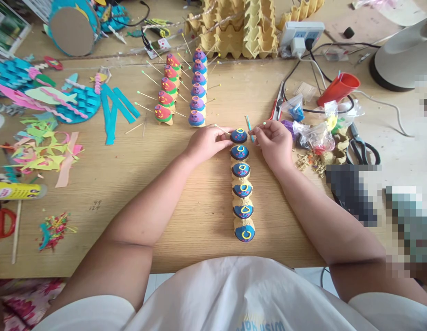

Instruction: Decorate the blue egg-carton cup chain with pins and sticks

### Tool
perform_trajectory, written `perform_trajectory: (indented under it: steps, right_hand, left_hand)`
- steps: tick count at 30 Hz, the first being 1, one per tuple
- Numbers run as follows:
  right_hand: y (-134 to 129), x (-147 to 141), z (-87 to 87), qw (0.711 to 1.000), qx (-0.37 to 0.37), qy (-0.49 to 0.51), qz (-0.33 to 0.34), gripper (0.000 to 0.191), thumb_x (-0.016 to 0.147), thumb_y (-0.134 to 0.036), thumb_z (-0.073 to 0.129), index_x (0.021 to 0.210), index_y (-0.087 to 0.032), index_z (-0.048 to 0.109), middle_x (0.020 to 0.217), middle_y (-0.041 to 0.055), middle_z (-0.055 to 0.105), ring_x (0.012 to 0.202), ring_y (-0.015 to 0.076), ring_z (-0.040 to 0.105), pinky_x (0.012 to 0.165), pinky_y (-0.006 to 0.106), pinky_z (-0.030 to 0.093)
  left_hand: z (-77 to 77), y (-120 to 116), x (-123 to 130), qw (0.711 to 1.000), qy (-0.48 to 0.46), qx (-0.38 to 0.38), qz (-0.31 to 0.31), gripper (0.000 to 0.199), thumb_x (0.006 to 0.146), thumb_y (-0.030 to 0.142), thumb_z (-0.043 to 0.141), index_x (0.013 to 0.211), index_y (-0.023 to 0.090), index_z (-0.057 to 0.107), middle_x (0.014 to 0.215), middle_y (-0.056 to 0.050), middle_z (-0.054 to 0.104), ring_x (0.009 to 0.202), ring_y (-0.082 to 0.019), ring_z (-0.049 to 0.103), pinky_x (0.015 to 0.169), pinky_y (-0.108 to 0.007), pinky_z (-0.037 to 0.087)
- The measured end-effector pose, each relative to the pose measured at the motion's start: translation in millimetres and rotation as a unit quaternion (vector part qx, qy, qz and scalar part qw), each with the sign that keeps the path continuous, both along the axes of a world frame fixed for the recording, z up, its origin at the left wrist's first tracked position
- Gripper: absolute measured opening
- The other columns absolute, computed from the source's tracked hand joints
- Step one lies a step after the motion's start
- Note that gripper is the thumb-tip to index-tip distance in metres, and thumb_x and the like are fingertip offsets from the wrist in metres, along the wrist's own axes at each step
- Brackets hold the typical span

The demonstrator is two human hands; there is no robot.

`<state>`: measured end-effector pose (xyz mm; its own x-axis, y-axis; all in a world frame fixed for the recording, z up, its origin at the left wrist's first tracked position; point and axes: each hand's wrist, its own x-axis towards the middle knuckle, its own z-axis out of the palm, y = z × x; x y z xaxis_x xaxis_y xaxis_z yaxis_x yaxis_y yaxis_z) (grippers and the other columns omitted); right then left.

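Observation:
A strip of egg-carton cups (242, 189), painted blue with dark rims and yellow rings, stretches away from me. My left hand (208, 141) grips the far cup (239, 136) from the left with thumb and fingers. Beside that hand a thin stick with a pale tip (223, 130) slants out of the cup's left side. On the right, my right hand (274, 142) pinches another thin stick, its pale green tip (264, 123) showing above the fingers. The stick's inner end meets or nearly meets the cup; contact is unclear. A small blue stick (248, 123) lies just behind.
Two finished-looking strips, one red and green (168, 86), one purple and blue (198, 87), stand behind with sticks in their sides. Scissors (363, 149), clay bags (323, 138), a red cup (339, 88) and a power strip (302, 33) lie right. Paper scraps (44, 149) cover the left.

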<state>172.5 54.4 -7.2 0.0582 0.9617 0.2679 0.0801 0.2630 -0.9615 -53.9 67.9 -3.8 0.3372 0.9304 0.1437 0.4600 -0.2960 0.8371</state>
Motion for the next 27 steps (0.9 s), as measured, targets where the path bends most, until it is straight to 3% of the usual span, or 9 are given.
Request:
perform_trajectory:
  steps: [7,13,21,27]
  right_hand:
    - [0.0,1.4,-0.2,1.0,-0.006,-0.009,0.004,0.023,0.09,-0.033,0.08,0.084,-0.024,0.06,0.077,-0.0033,0.074,0.054,0.0082,0.058,0.05,0.023,0.047]
    - [0.6,1.2,-0.4,1.0,-0.014,0.01,0.005,0.018,0.087,-0.019,0.078,0.082,-0.023,0.061,0.077,-0.0028,0.076,0.055,0.0079,0.06,0.05,0.021,0.043]
    - [0.7,0.8,-0.4,1.0,-0.015,0.008,0.006,0.018,0.087,-0.02,0.078,0.081,-0.023,0.061,0.075,-0.0036,0.076,0.054,0.0078,0.059,0.049,0.021,0.043]
    - [1.0,0.9,-1.1,1.0,-0.005,-0.007,0.004,0.02,0.088,-0.024,0.079,0.082,-0.023,0.06,0.076,-0.0032,0.075,0.055,0.0075,0.059,0.049,0.021,0.043]
  left_hand:
    - [-3.9,2.4,-1.5,1.0,0.022,0.009,0.001,0.022,0.086,0.032,0.079,0.068,0.021,0.072,0.124,-0.009,0.085,0.099,-0.024,0.071,0.09,-0.036,0.049]
    - [-4.0,2.5,-1.6,0.999,0.038,0.017,0.0,0.017,0.087,0.033,0.078,0.075,0.021,0.077,0.127,-0.008,0.085,0.1,-0.025,0.071,0.09,-0.037,0.048]
    - [-1.5,0.9,-0.6,0.999,0.039,0.017,0.003,0.02,0.087,0.031,0.078,0.071,0.02,0.074,0.124,-0.008,0.085,0.093,-0.023,0.07,0.086,-0.035,0.048]
    - [1.3,-0.6,0.0,0.999,0.049,0.009,0.008,0.022,0.087,0.032,0.078,0.07,0.021,0.071,0.128,-0.008,0.084,0.102,-0.025,0.072,0.09,-0.037,0.049]
